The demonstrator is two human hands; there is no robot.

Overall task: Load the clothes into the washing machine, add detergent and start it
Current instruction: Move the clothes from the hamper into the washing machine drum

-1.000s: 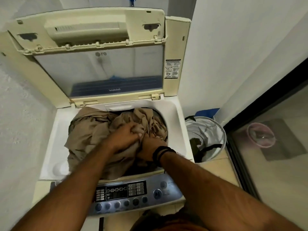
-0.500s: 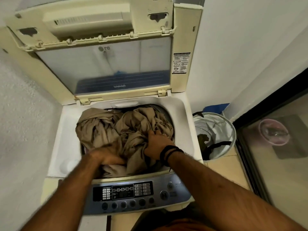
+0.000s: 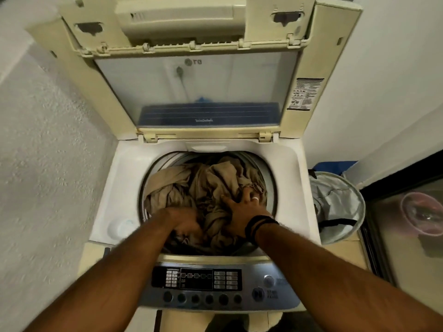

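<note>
Sunk below the drum rim now, crumpled beige clothes (image 3: 215, 188) without clear axis; both hands' grips press them.

Both forearms are bare, with no sleeves showing. The right hand (image 3: 242, 209) wears a pale ring (image 3: 255, 199) on one finger, and several thin black bands (image 3: 259, 226) circle its wrist. The left hand (image 3: 184, 220) wears nothing.
</note>
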